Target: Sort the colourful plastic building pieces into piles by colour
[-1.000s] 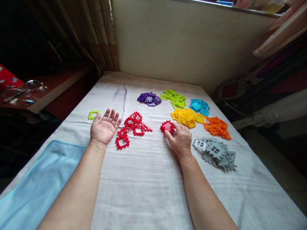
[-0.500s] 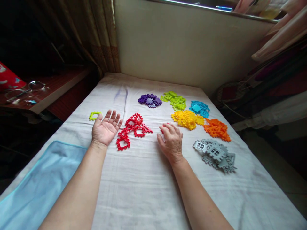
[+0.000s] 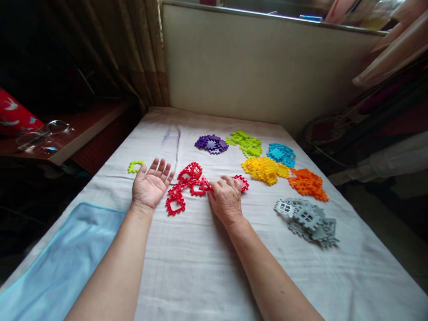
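My left hand [image 3: 150, 187] rests palm up on the sheet, fingers spread and holding nothing. Beside its thumb lies a lime-green toothed frame [image 3: 135, 167]. To the right of this hand is a loose group of red toothed building pieces [image 3: 176, 205], some of them open frames, one with a window grid. My right hand [image 3: 225, 196], palm down with bent fingers, is at the right end of that group. It appears closed on a red piece [image 3: 204, 179], partly hidden and blurred at the fingertips. Another red piece [image 3: 243, 183] shows just beyond its far side.
Sorted piles of purple [image 3: 211, 144], lime [image 3: 246, 143], blue [image 3: 281, 154], yellow [image 3: 265, 170], orange [image 3: 308, 183] and grey pieces [image 3: 307, 220] lie farther right. A light-blue cloth [image 3: 76, 249] covers the near left. Glasses [image 3: 57, 127] sit on a wooden surface at left.
My right hand has moved left to the red group, uncovering the red piece it was over. My left hand stays palm up. The view has shifted slightly.
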Demonstrator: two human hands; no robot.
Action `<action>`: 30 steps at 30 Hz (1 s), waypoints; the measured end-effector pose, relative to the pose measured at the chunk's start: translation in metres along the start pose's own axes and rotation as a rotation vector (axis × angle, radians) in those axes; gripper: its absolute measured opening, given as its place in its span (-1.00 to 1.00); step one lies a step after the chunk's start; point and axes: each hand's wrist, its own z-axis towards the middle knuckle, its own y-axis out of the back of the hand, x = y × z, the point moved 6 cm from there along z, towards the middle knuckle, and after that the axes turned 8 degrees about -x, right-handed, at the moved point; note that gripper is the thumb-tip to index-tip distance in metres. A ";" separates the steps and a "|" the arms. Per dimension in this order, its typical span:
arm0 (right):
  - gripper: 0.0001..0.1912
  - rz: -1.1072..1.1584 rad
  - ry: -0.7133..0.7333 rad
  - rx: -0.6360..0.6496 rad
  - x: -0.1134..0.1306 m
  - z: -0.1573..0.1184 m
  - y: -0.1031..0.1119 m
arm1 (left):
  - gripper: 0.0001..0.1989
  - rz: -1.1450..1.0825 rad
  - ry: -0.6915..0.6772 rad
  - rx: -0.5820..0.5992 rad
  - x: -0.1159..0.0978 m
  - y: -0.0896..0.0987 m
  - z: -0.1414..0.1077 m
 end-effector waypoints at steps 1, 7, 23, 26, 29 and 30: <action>-0.80 0.010 0.011 -0.021 -0.001 0.000 0.000 | -0.64 0.004 -0.001 0.001 0.000 0.000 0.000; -0.82 0.030 -0.004 -0.069 -0.017 0.002 0.001 | -0.65 0.018 -0.010 0.009 0.000 0.002 0.002; -0.78 0.075 -0.281 -0.332 -0.103 0.013 0.040 | -0.63 0.014 -0.015 -0.008 0.000 0.000 -0.001; -0.76 0.091 -0.361 -0.267 -0.124 0.012 0.037 | -0.63 0.023 -0.018 -0.017 0.000 -0.001 -0.001; -0.75 0.122 -0.384 -0.183 -0.131 0.011 0.033 | -0.63 0.026 -0.023 -0.021 0.000 -0.001 -0.001; -0.75 0.131 -0.390 -0.157 -0.131 0.011 0.032 | -0.63 0.026 -0.025 -0.023 0.000 -0.001 -0.001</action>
